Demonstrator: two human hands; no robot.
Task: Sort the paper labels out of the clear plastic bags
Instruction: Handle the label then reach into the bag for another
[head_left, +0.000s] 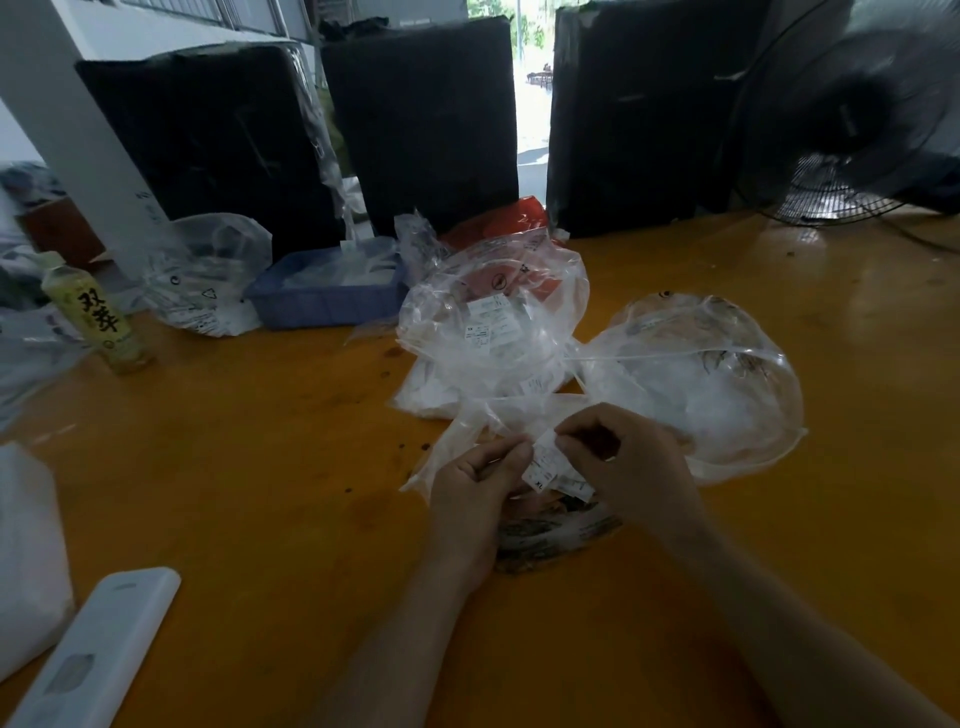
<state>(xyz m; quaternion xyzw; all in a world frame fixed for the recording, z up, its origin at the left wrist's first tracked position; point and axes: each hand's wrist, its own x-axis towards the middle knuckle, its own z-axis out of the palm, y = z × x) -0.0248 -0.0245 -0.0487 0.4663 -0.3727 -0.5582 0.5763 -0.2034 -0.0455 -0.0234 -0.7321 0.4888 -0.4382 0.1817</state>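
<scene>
My left hand and my right hand meet over a clear plastic bag lying on the orange table. Both pinch a small white paper label with black print, held between the fingertips. A second label lies just below it. Under my hands sits a patterned packet. Behind them, a puffed clear bag rests to the right, and a heap of clear bags with labels inside lies in the middle.
A blue tray with white items stands at the back, a bag to its left. A green drink bottle stands far left. A white flat object lies near left. Black boxes and a fan line the back.
</scene>
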